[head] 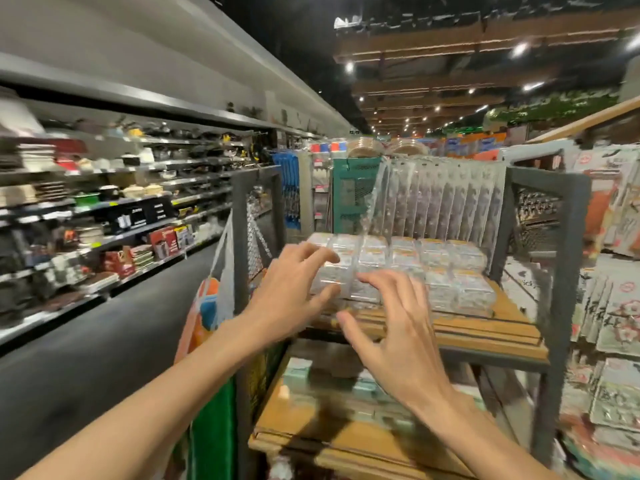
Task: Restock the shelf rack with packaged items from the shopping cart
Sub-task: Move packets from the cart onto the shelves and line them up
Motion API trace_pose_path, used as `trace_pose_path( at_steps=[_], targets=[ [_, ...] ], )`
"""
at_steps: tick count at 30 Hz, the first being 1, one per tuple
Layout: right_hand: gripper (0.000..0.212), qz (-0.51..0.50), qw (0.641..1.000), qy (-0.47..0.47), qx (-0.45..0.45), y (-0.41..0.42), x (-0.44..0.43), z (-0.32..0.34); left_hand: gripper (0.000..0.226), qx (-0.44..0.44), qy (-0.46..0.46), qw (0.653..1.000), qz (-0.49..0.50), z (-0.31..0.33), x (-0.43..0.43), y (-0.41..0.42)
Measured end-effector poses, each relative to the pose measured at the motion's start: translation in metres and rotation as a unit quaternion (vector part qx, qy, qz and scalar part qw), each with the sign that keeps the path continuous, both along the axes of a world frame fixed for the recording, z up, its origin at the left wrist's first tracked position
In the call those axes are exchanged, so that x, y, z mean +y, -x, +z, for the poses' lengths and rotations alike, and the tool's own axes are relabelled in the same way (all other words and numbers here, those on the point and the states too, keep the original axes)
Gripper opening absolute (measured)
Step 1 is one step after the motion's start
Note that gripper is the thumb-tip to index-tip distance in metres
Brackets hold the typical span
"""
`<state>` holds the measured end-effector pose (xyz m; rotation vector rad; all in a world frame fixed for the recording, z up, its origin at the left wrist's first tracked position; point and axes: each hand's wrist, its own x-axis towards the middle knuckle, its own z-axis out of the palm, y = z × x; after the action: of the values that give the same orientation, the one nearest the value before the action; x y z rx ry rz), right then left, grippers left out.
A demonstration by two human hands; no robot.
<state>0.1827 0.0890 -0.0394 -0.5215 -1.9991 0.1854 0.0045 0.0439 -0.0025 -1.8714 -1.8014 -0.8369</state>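
The shelf rack point(568, 271) has a dark metal frame and wooden boards. Its upper board point(502, 327) carries rows of clear plastic packages point(436, 265) lying flat, with taller clear packs point(446, 206) standing upright behind them. My left hand point(287, 289) grips the leftmost front package point(332, 275), fingers on top and thumb at its front edge. My right hand point(398, 327) hovers just right of it with fingers spread and fingertips near the front of the stack, holding nothing. The shopping cart is out of view.
A lower wooden board point(311, 431) holds teal-and-clear packs point(346, 386). An orange and blue bag point(211, 306) hangs on the rack's left side. Long store shelves of cookware point(104, 209) line the dark aisle at left. Hanging printed packets point(616, 306) crowd the right.
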Motion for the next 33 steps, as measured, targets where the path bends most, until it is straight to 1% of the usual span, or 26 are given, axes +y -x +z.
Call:
trace_pose_path(
  at_steps=[1, 2, 4, 5, 6, 8, 9, 10, 12, 13, 14, 16, 17, 20, 23, 25, 27, 29, 30, 31, 32, 33],
  targets=[
    [0.045, 0.033, 0.999, 0.004, -0.014, 0.014, -0.028, -0.011, 0.04, 0.002, 0.002, 1.0, 0.02, -0.011, -0.04, 0.012],
    [0.045, 0.06, 0.998, 0.009, -0.021, 0.021, -0.043, -0.02, 0.043, 0.009, 0.001, 0.999, 0.036, -0.02, -0.061, 0.018],
    [0.045, 0.141, 0.988, 0.02, -0.056, 0.055, -0.095, -0.049, 0.05, 0.036, 0.01, 0.992, 0.117, -0.052, -0.132, 0.046],
    [0.045, 0.179, 0.979, 0.046, -0.081, 0.072, -0.128, -0.069, 0.055, 0.048, 0.022, 0.986, 0.159, -0.076, -0.176, 0.059],
    [0.045, 0.196, 0.973, 0.059, -0.105, 0.079, -0.138, -0.083, 0.058, 0.057, 0.03, 0.981, 0.185, -0.092, -0.192, 0.067],
    [0.047, 0.267, 0.945, 0.08, -0.171, 0.112, -0.211, -0.136, 0.064, 0.017, 0.108, 0.954, 0.278, -0.152, -0.288, 0.083],
    [0.048, 0.279, 0.932, 0.102, -0.209, 0.117, -0.228, -0.155, 0.066, 0.0, 0.128, 0.947, 0.296, -0.177, -0.313, 0.083],
    [0.05, 0.295, 0.916, 0.114, -0.248, 0.125, -0.255, -0.179, 0.068, -0.027, 0.15, 0.932, 0.33, -0.205, -0.35, 0.079],
    [0.053, 0.336, 0.876, 0.106, -0.33, 0.137, -0.316, -0.233, 0.065, -0.098, 0.22, 0.888, 0.392, -0.263, -0.429, 0.065],
    [0.054, 0.343, 0.855, 0.105, -0.375, 0.139, -0.333, -0.25, 0.061, -0.129, 0.241, 0.868, 0.415, -0.285, -0.453, 0.058],
    [0.054, 0.355, 0.829, 0.1, -0.42, 0.14, -0.36, -0.27, 0.058, -0.168, 0.263, 0.838, 0.447, -0.309, -0.491, 0.045],
    [0.056, 0.359, 0.793, 0.108, -0.481, 0.141, -0.383, -0.293, 0.056, -0.238, 0.298, 0.8, 0.463, -0.342, -0.53, 0.027],
    [0.057, 0.361, 0.772, 0.112, -0.511, 0.145, -0.397, -0.305, 0.056, -0.27, 0.316, 0.775, 0.476, -0.358, -0.553, 0.019],
    [0.057, 0.336, 0.736, 0.118, -0.576, 0.156, -0.415, -0.332, 0.054, -0.358, 0.339, 0.71, 0.503, -0.401, -0.601, 0.004],
    [0.05, 0.314, 0.705, 0.13, -0.622, 0.16, -0.42, -0.355, 0.053, -0.46, 0.342, 0.63, 0.524, -0.436, -0.629, -0.009],
    [0.044, 0.32, 0.669, 0.123, -0.66, 0.172, -0.426, -0.378, 0.055, -0.536, 0.322, 0.567, 0.536, -0.458, -0.638, -0.007],
    [0.045, 0.334, 0.635, 0.113, -0.688, 0.181, -0.431, -0.399, 0.056, -0.603, 0.288, 0.499, 0.552, -0.475, -0.639, -0.009],
    [0.047, 0.358, 0.587, 0.112, -0.717, 0.197, -0.444, -0.427, 0.054, -0.658, 0.27, 0.417, 0.565, -0.499, -0.641, -0.014],
    [0.046, 0.366, 0.564, 0.111, -0.731, 0.204, -0.451, -0.438, 0.051, -0.679, 0.262, 0.384, 0.569, -0.507, -0.641, -0.015],
    [0.046, 0.385, 0.53, 0.101, -0.749, 0.216, -0.465, -0.46, 0.05, -0.698, 0.255, 0.344, 0.574, -0.521, -0.648, -0.018],
    [0.047, 0.394, 0.507, 0.093, -0.761, 0.22, -0.474, -0.47, 0.051, -0.712, 0.249, 0.324, 0.571, -0.528, -0.649, -0.021],
    [0.05, 0.403, 0.492, 0.087, -0.767, 0.223, -0.482, -0.475, 0.052, -0.723, 0.249, 0.309, 0.566, -0.53, -0.649, -0.023]
  ],
)
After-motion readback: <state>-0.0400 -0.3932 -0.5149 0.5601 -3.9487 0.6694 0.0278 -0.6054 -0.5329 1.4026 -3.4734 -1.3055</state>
